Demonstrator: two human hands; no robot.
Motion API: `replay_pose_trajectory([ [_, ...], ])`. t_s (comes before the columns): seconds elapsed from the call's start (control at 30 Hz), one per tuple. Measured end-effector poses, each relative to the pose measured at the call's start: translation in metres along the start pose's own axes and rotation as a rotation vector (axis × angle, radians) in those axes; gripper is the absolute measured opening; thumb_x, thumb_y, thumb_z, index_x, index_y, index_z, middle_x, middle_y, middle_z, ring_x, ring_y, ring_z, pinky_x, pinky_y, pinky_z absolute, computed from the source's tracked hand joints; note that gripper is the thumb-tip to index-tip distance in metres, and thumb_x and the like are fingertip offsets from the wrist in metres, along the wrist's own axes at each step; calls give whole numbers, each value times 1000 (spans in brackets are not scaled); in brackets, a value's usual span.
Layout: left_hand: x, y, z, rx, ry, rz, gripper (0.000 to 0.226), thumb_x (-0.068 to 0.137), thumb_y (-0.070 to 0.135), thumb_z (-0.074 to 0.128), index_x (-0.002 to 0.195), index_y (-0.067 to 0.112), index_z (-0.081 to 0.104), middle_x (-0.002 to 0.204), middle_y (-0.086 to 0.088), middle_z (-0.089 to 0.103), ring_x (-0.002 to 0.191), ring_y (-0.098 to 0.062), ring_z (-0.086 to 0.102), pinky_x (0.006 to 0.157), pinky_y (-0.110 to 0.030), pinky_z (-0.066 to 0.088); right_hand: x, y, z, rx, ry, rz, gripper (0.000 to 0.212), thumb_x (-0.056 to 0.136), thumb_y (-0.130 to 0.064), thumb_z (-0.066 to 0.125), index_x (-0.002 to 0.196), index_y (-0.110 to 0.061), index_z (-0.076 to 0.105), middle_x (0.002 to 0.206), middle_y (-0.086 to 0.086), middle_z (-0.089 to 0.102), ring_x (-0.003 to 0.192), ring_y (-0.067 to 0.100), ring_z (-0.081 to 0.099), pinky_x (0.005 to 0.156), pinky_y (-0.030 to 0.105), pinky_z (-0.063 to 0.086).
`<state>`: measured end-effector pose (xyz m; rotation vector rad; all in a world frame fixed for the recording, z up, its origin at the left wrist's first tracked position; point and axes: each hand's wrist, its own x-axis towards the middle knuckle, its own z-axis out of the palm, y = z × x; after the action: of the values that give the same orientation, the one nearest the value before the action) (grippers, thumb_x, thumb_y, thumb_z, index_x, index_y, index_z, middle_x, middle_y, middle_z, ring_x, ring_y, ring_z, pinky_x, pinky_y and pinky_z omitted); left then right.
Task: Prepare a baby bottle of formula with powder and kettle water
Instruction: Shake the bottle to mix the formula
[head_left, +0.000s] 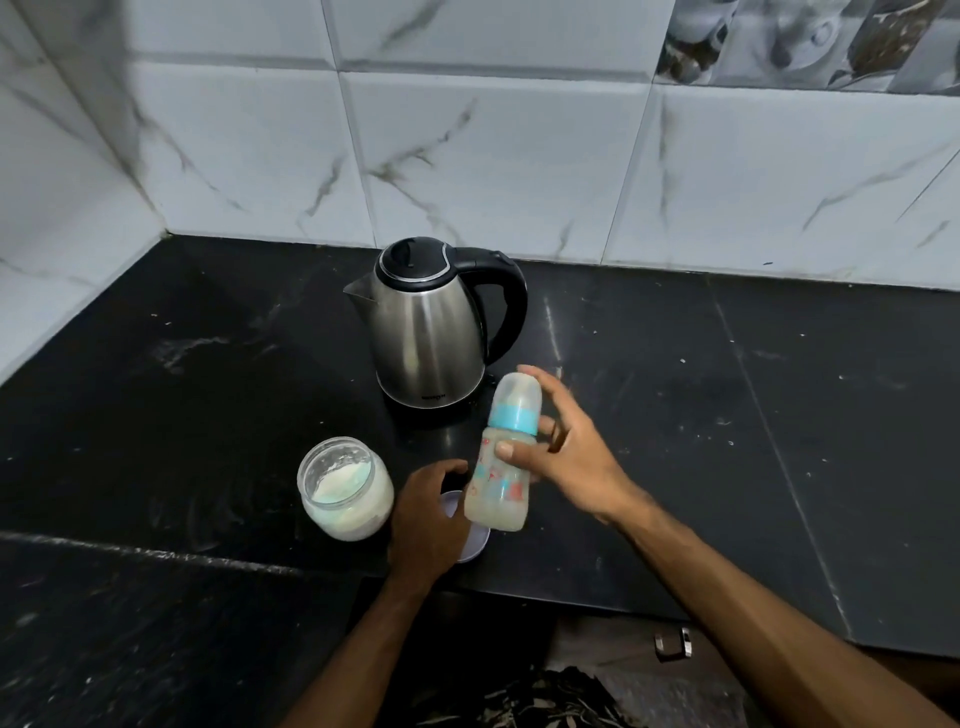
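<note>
Baby bottle (500, 457) is up off the black counter (779, 415), tilted w/ its capped top leaning away toward the kettle (428, 325), milky liquid showing inside, blue collar ring on, clear cap over the teat. R hand (561, 457) has it: thumb pressed on the bottle's front just below the blue ring, fingers wrapped round the far side, index finger stretched up beside the cap. L hand (428, 519) sits just left of & below the bottle's base, fingers curled down over a white round lid (475, 545) lying flat near the counter's front edge; can't tell if it actually grips the lid or only rests on it. Bottle base hangs over that lid, close to L hand's knuckles. Open glass jar (344, 488) of white powder stands just left of L hand, apart from it. Steel kettle w/ black handle & closed lid stands behind the bottle, in front of the marbled tile wall (493, 156).
</note>
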<state>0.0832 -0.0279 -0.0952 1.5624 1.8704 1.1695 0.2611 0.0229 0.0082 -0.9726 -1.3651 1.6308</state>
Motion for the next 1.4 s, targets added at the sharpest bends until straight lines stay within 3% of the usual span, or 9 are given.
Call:
replay_pose_trajectory([
  [0.2,-1,2,1,-4,28,30,24,82,32,64,103,20,69,102,14,66,99,-9,59,92,-24,43,18,-21,-13,283,422,-127,68,84,-24,75,141,-25,39,103,0,73,93,22,72,71,47,62],
  [0.37,1,-2,1,0,-14,-1,30,76,29,73,105,21,69,101,19,60,98,-10,59,86,-26,43,0,-4,5,31,42,-15,74,75,-16,83,134,-41,45,112,11,70,93,19,74,64,31,60],
  [0.53,-1,1,0,15,29,51,22,83,25,69,104,17,70,103,11,67,101,-13,60,91,-25,43,15,-19,-5,273,386,-101,74,74,-29,78,139,-28,42,105,3,74,94,23,74,69,43,62],
  [0.6,-1,2,0,3,29,51,23,84,25,68,105,16,70,104,9,68,101,-12,60,92,-27,45,17,-17,-9,317,396,-104,74,77,-30,78,140,-25,40,111,7,72,97,26,73,70,46,62],
  [0.77,-1,-1,0,5,3,27,32,78,17,75,109,16,69,104,14,60,100,-6,54,88,-23,40,4,-2,-4,-6,2,-7,82,72,-27,86,139,-41,41,107,8,73,94,25,74,63,36,60],
  [0.97,-1,3,0,2,23,37,26,82,31,64,103,17,70,103,10,68,100,-11,60,92,-25,44,20,-21,-14,328,417,-166,77,79,-30,80,143,-26,37,105,3,74,94,23,73,64,38,60],
  [1.17,-1,-1,1,-3,-3,-3,33,76,18,76,108,18,68,104,14,60,100,-9,57,88,-26,43,3,3,0,22,51,-36,82,72,-19,89,138,-38,44,119,19,66,100,25,72,71,33,60],
  [1.33,-1,4,0,9,37,34,24,82,30,65,103,19,70,101,14,66,99,-9,59,90,-20,41,18,-18,-11,301,431,-129,78,75,-32,78,142,-25,39,108,5,73,95,23,73,69,44,62],
  [1.4,-1,4,0,8,37,27,24,81,30,65,103,19,70,102,14,66,99,-10,60,90,-20,42,16,-15,-11,281,412,-117,78,76,-32,77,143,-26,37,109,6,72,94,22,73,69,45,62],
])
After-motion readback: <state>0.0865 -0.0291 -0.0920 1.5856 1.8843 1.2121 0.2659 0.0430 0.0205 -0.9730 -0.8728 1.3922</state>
